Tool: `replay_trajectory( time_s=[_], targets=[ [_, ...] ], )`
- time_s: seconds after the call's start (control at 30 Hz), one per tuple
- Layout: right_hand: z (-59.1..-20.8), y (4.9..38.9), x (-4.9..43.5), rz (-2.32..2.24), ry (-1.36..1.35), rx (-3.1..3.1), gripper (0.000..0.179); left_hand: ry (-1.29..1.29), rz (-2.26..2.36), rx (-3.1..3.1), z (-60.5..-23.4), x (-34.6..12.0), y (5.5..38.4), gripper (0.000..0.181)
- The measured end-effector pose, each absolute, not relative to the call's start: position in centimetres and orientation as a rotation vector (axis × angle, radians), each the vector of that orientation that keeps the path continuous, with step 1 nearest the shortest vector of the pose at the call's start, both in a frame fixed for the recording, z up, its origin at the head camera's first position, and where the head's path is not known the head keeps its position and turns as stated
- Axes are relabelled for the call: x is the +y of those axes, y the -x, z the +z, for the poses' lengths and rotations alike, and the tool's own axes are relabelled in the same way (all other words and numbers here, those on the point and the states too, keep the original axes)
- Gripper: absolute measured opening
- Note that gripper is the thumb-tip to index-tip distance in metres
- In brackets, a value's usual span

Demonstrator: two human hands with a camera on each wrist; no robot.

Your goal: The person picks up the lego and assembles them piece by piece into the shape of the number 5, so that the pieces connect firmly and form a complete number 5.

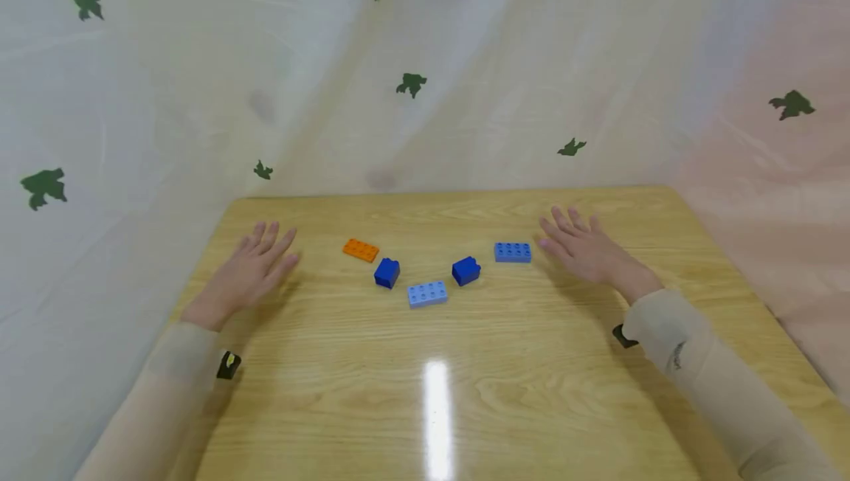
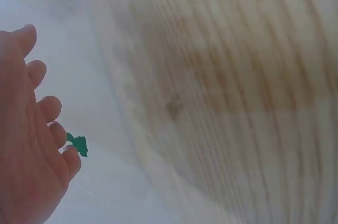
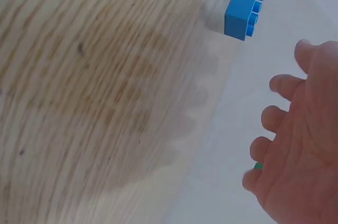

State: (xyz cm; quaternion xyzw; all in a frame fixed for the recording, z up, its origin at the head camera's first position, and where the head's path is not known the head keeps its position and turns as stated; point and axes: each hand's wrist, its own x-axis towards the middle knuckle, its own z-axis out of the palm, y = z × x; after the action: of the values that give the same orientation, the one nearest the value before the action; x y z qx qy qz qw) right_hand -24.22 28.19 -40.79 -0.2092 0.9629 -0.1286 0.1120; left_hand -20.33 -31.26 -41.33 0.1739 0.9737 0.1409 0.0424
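Observation:
Five toy bricks would be several, so several studded toy bricks lie in a shallow arc on the wooden table. At the left of it is a flat orange brick, nearest my left hand, which is held over the table with fingers spread and nothing in it. Two dark blue bricks lie on their sides, one dark blue brick left of centre and another dark blue brick right of it. Between them, closer to me, sits a light blue brick. A medium blue brick lies just left of my right hand, also empty with fingers extended.
The wooden table ends at a far edge with rounded corners. Behind and beside it hangs a pale cloth printed with green leaves and birds. A bright reflection lies on the near tabletop.

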Motion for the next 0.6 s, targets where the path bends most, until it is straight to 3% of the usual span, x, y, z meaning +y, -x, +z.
replay_trajectory(
  time_s=[0.2, 0.6],
  targets=[
    [-41.1, 24.7, 27.5, -0.629, 0.646, 2.773, 0.069, -0.585, 0.509, 2.962, -41.0, -29.1, 19.8, 0.071],
    [-41.8, 25.1, 25.7, -0.884, 0.623, 2.704, 0.102, -0.782, 0.663, 3.024, -41.0, -24.9, 17.4, 0.073]
  ],
)
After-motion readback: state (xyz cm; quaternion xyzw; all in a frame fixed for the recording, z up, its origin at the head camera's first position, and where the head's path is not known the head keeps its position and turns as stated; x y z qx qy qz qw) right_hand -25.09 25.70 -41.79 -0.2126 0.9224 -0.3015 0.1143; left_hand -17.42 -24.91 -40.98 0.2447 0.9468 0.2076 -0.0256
